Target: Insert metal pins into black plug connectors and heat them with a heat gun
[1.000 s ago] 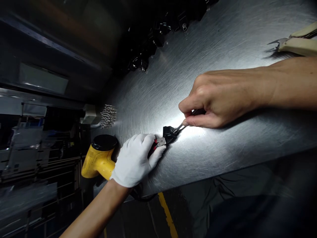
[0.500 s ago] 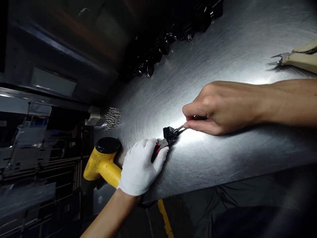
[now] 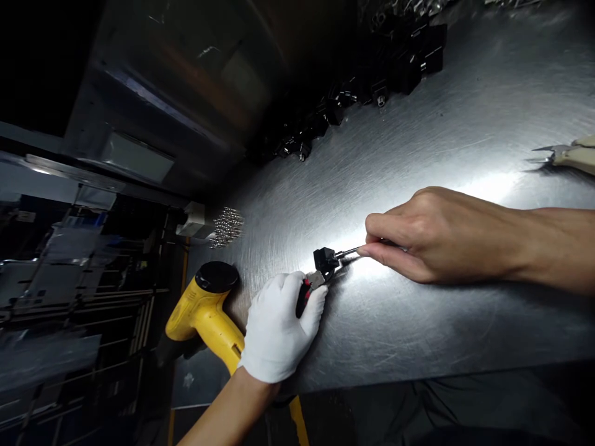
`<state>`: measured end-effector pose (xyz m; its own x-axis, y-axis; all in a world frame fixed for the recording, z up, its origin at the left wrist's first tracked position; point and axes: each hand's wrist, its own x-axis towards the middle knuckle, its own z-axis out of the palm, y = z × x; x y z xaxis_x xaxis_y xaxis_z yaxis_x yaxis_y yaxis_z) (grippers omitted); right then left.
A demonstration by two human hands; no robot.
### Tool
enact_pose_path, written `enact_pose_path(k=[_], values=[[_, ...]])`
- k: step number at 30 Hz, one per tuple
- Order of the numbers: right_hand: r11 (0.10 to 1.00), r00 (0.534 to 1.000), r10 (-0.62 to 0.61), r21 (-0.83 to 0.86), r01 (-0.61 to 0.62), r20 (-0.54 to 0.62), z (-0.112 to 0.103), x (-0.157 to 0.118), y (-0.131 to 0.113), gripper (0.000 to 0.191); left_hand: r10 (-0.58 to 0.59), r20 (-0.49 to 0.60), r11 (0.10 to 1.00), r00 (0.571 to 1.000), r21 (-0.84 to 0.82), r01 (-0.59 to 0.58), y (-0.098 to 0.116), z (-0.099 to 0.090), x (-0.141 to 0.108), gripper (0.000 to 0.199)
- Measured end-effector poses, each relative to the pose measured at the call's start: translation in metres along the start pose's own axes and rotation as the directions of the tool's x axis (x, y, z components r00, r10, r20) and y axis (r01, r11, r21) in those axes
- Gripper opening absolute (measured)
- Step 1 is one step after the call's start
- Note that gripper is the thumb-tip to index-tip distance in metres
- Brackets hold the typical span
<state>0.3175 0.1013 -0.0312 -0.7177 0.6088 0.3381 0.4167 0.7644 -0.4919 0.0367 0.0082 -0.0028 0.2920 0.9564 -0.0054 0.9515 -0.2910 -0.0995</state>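
A small black plastic connector sits on the brushed steel table, held between two tools. My left hand, in a white glove, is shut on red-and-black handled pliers, and their metal jaw meets the connector's near side. My right hand, bare, pinches a thin-nosed metal tool between thumb and fingers. Its tip touches the connector's opposite side. The fingers hide most of that tool's handle.
A yellow and black heat gun lies beside my left hand. Several black connectors lie along the table's far side, with a cluster of metal pins to the left. Beige-handled cutters rest at the right.
The whole view has rotated and shifted, so the hands and table sit lower and further right. The right-hand tool now lies flatter. Both hands keep their hold on the tools at the connector.
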Motion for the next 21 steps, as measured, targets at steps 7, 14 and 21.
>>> enact_pose_path(k=[7,14,21], values=[[0.997,0.999,0.032,0.068,-0.031,-0.014,0.0003,0.0016,-0.0008,0.027,0.006,-0.048,1.0,0.999,-0.005,-0.006,0.0014,0.0011,-0.0002,0.029],[0.995,0.998,0.06,0.085,-0.058,-0.028,0.0007,0.002,-0.0014,0.025,-0.012,-0.064,1.0,0.998,-0.014,0.011,0.0027,0.0018,-0.0009,0.03],[0.995,0.997,0.068,0.07,-0.064,-0.046,0.0018,0.0012,-0.0027,0.026,-0.028,-0.048,0.999,0.998,-0.02,0.027,0.0024,0.0026,-0.0002,0.029]])
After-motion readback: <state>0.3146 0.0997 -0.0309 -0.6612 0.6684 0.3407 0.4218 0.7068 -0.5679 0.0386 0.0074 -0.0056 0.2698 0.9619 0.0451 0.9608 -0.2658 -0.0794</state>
